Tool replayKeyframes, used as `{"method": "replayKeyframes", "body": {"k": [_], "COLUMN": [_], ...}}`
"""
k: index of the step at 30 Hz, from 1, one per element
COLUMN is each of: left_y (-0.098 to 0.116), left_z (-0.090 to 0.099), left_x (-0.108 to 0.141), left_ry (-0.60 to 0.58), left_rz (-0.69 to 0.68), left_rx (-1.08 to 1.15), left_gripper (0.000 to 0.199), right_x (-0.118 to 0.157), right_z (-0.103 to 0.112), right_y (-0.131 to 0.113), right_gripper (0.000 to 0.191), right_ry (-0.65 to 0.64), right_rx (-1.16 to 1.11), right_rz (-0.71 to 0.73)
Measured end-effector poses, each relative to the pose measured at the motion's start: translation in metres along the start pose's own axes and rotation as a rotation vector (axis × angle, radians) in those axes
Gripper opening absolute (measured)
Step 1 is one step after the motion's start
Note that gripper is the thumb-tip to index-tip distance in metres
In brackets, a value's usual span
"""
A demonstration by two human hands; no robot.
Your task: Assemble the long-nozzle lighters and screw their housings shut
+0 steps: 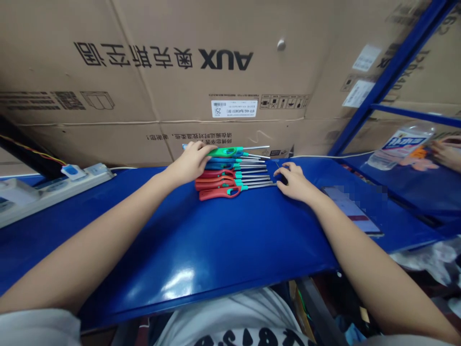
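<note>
Several long-necked lighters lie stacked side by side on the blue table (pixel 230 240), handles to the left and metal tubes to the right. Red lighters (pixel 218 193) are nearest me, blue ones (pixel 213 164) lie behind them, and a green lighter (pixel 226 152) is at the back. My left hand (pixel 192 161) is closed on the handle end of the green lighter. At the tube tips, my right hand (pixel 293 181) rests with its fingers apart, touching or almost touching the ends; nothing is held in it.
A large cardboard box (pixel 144 105) stands behind the table. On the left lies a white power strip (pixel 72 185). A tablet (pixel 351 209) lies on the right. Beyond the blue frame are a plastic bottle (pixel 399 144) and another person's hand (pixel 446 154).
</note>
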State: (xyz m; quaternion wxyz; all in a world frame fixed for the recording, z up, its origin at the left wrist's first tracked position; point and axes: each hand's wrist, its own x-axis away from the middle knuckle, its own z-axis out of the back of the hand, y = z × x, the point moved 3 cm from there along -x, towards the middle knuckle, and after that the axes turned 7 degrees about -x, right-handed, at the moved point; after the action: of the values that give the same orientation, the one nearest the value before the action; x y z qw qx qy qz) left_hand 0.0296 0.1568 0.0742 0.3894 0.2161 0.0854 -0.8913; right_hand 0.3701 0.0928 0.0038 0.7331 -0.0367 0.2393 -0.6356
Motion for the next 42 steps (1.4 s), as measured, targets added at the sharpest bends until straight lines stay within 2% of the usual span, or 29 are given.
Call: {"method": "replayKeyframes", "body": {"k": [8, 15, 17, 20, 23, 26, 29, 33, 42], "left_y": [-0.015, -0.011, -0.006, 0.005, 0.012, 0.011, 0.004, 0.0, 0.019], "left_z": [-0.016, -0.015, -0.008, 0.005, 0.013, 0.017, 0.021, 0.028, 0.023], "left_x": [-0.01, -0.006, 0.009, 0.052, 0.101, 0.126, 0.125, 0.115, 0.122], "left_ry": [0.042, 0.01, -0.003, -0.034, -0.135, -0.226, -0.262, -0.254, -0.277], "left_rz": [0.062, 0.078, 0.08, 0.089, 0.182, 0.245, 0.176, 0.111, 0.117], "left_rx": [0.092, 0.103, 0.089, 0.065, 0.06, 0.085, 0.047, 0.056, 0.098], "left_gripper": [0.035, 0.034, 0.038, 0.047, 0.05, 0.049, 0.039, 0.033, 0.036], "right_x": [0.0, 0.005, 0.009, 0.015, 0.021, 0.025, 0.027, 0.025, 0.012], "right_z": [0.001, -0.002, -0.004, -0.009, -0.014, -0.019, -0.024, -0.028, -0.028], "right_y": [-0.008, -0.024, -0.032, -0.043, -0.054, -0.063, -0.067, -0.069, -0.07], "right_gripper": [0.026, 0.027, 0.029, 0.028, 0.026, 0.027, 0.025, 0.027, 0.036], "right_ry": [0.046, 0.062, 0.056, 0.02, -0.02, -0.056, -0.077, -0.062, 0.014], "right_rx": [-0.029, -0.068, -0.075, -0.085, -0.099, -0.118, -0.136, -0.144, -0.096], "right_rz": [0.088, 0.174, 0.212, 0.276, 0.33, 0.36, 0.342, 0.333, 0.379]}}
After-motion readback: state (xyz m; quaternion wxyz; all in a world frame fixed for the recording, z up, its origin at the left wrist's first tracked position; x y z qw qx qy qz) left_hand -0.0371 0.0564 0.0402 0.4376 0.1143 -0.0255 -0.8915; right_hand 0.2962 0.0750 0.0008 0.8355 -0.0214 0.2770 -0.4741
